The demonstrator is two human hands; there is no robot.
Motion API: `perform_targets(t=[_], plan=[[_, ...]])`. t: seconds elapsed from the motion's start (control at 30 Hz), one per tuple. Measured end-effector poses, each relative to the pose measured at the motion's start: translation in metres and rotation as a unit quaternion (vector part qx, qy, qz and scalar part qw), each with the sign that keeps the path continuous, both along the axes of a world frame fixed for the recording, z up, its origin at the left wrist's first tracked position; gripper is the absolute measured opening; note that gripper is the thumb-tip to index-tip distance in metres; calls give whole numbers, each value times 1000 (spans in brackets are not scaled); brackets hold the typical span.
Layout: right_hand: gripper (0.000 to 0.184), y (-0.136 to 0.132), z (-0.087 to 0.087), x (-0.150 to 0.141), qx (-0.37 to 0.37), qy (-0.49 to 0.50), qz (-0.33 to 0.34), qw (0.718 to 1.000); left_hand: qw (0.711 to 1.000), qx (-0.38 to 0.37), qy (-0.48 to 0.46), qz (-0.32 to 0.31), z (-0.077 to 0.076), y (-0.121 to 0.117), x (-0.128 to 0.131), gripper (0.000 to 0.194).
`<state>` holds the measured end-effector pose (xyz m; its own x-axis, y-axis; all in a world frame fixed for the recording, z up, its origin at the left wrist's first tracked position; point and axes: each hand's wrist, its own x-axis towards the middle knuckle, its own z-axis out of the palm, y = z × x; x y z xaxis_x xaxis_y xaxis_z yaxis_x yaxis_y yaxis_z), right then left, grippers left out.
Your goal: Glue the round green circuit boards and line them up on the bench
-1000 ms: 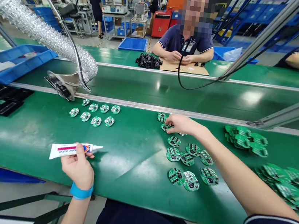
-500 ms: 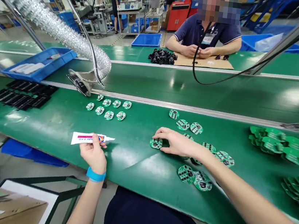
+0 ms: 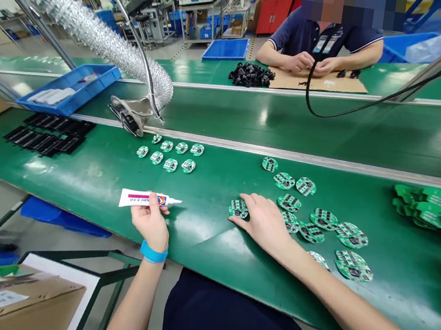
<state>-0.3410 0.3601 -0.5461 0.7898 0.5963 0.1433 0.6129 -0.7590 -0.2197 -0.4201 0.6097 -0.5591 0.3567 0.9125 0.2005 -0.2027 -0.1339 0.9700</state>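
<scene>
My left hand (image 3: 150,219) pinches a white glue tube (image 3: 146,199) with a red stripe, held level above the green bench, nozzle pointing right. My right hand (image 3: 264,219) lies on the bench with fingers stretched out, its fingertips on a round green circuit board (image 3: 238,208). Right of that hand several more round circuit boards (image 3: 321,219) lie spread out. A neat double row of smaller green boards (image 3: 171,154) sits further back on the left.
A silver flexible duct (image 3: 80,27) ends in a hood (image 3: 130,112) at the bench's back edge. Black trays (image 3: 48,134) and a blue bin (image 3: 72,86) lie left. Stacked green boards (image 3: 430,206) sit far right. A person (image 3: 322,40) works across the conveyor. A cardboard box (image 3: 10,294) stands below left.
My right hand has pulled one board from the far cluster toward me and to the left and now rests on it. The left hand keeps the tube. The view shifted left.
</scene>
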Motion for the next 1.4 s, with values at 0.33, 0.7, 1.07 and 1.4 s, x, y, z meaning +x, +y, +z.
perform_targets(t=[0.33,0.7,1.07,1.4], plan=[[88,18,-9,6,139,72,181,971,998,-2,30,-54,5,-20,-5,38],[103,37,5,-5,156,122,218,956,986,22,72,-147,-2,-58,-8,40],[105,37,11,-9,158,137,219,953,983,69,90,-145,-8,-60,-9,37],[103,35,13,-10,161,142,209,954,986,86,91,-111,-7,-51,-5,38]])
